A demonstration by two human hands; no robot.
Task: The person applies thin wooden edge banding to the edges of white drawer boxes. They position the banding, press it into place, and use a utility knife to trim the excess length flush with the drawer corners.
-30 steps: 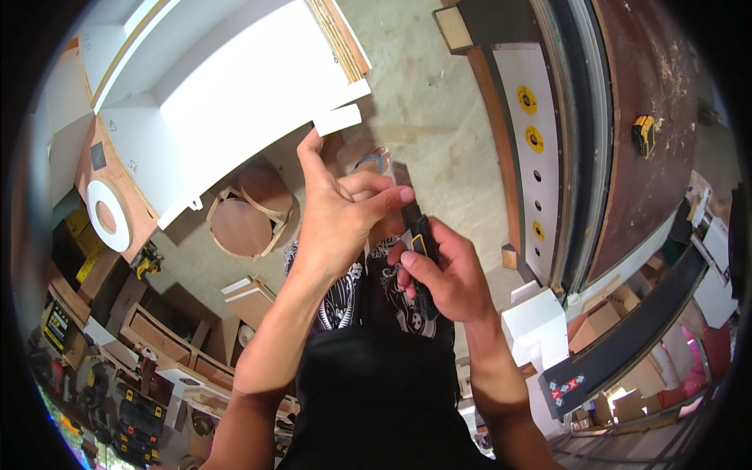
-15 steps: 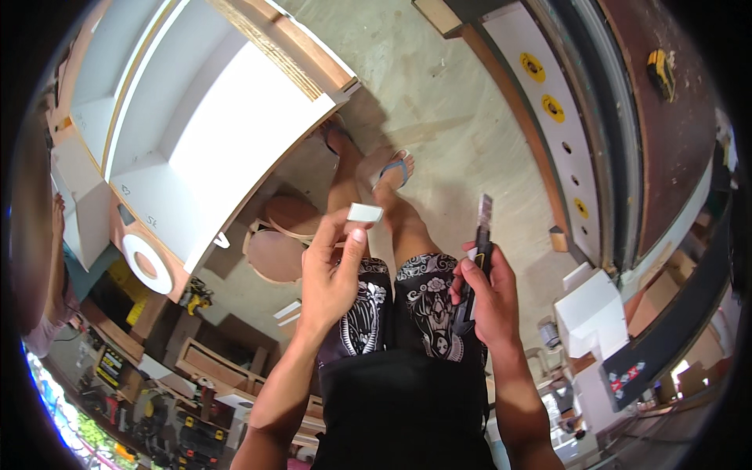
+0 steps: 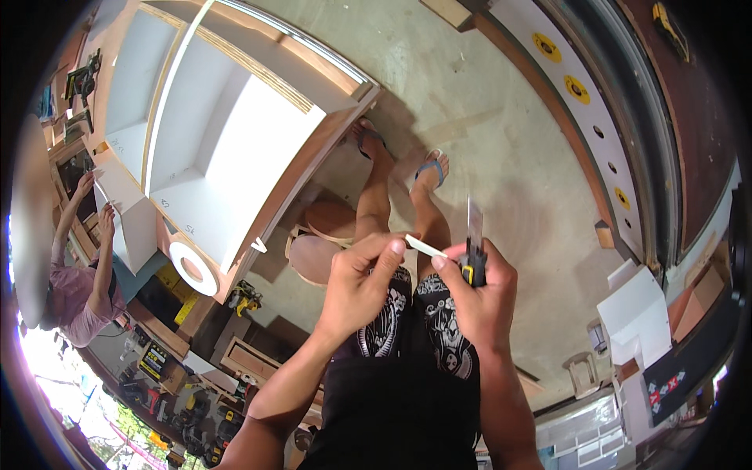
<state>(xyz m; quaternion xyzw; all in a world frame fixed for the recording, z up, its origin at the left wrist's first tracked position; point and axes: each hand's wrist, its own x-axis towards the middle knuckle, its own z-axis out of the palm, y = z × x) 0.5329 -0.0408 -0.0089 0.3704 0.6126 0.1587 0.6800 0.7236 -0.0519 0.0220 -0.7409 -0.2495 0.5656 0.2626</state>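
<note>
Pale workshop floor [image 3: 517, 157] lies beneath the knife [image 3: 475, 251] and strip [image 3: 425, 246].

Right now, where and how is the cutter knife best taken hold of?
The cutter knife is probably best gripped by its black-and-yellow handle, coming from your side, as your right hand does: the bare blade sticks out of the far end, pointing away from you.

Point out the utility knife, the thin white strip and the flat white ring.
Utility knife [image 3: 475, 230]: head view, on its blade.
Thin white strip [image 3: 427, 247]: head view, midway along its length.
Flat white ring [image 3: 185, 249]: head view, on its band, above the hole.
</note>
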